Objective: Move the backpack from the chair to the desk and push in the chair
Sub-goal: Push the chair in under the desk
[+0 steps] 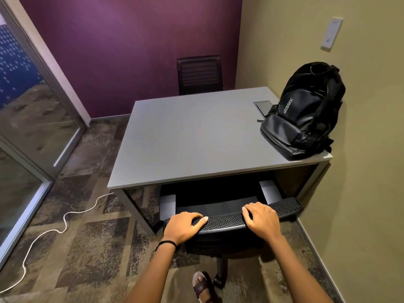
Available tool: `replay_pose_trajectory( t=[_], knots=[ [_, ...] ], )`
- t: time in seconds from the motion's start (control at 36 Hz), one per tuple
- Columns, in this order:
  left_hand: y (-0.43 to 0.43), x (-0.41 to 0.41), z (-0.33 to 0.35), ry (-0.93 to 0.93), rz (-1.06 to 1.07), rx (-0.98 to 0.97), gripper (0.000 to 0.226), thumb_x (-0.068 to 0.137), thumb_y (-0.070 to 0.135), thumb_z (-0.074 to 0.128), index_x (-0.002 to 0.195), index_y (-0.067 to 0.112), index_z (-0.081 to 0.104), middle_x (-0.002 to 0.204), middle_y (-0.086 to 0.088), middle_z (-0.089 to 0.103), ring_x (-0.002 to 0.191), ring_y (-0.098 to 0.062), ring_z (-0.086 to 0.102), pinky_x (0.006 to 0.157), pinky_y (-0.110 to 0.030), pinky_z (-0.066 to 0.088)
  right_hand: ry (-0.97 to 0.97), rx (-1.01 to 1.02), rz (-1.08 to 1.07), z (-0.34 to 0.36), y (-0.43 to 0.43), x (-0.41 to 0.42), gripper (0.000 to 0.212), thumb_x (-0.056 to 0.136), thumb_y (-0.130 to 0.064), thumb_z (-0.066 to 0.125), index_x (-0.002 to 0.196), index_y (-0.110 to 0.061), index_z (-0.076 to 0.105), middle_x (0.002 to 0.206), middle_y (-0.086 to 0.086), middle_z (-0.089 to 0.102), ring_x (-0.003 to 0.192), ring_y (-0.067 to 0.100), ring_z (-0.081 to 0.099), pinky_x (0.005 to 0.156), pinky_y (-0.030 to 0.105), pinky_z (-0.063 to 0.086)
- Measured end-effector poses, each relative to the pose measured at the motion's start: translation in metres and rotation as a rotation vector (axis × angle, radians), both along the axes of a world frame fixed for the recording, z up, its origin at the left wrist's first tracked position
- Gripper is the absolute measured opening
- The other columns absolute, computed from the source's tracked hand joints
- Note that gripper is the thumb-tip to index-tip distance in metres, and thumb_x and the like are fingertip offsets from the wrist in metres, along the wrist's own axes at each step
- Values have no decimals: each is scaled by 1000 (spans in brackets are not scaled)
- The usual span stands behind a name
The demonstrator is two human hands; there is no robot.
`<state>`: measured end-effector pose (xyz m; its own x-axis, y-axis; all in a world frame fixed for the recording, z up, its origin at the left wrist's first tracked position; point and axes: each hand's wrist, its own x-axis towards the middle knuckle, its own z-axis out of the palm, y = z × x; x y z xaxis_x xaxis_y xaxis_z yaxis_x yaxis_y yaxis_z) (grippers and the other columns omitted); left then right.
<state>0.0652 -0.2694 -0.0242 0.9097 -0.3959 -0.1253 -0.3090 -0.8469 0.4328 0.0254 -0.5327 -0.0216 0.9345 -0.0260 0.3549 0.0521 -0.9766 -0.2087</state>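
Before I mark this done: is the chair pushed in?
Mostly in: the chair seat sits under the desk edge, backrest outside, both hands on it.

I have one view only, from the head camera, wide-angle, looking forward and steeply down over the grey desk (pixel 196 136) toward the purple wall (pixel 122 40). It sits close above the office chair's backrest (pixel 231 219), with both forearms entering from the bottom edge; straight lines bow near the frame's edges.
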Motion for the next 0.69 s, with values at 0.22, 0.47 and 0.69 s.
replay_pose_trajectory(
  t=[0.22, 0.47, 0.69],
  knots=[
    [-10, 22, -5, 2, 11, 3, 52, 88, 68, 34, 116, 35, 64, 114, 13, 71, 103, -8, 64, 90, -27, 51, 35, 11, 21, -1, -14, 26, 28, 84, -35, 47, 65, -24, 65, 57, -7, 63, 56, 9, 58, 51, 19, 31],
    [-20, 57, -4, 14, 22, -6, 49, 90, 65, 36, 114, 35, 65, 114, 14, 70, 104, -7, 63, 89, -25, 50, 59, 51, 41, 2, -24, 57, 29, 86, -36, 46, 71, -23, 67, 62, -6, 65, 60, 9, 60, 54, 18, 32],
    [-32, 93, -1, 25, 26, 16, 48, 90, 65, 36, 115, 36, 65, 116, 15, 69, 107, -7, 62, 92, -29, 49, 138, 72, 65, 3, -35, 93, 30, 91, -38, 44, 85, -23, 70, 79, -6, 71, 77, 11, 63, 63, 21, 42]
  ],
)
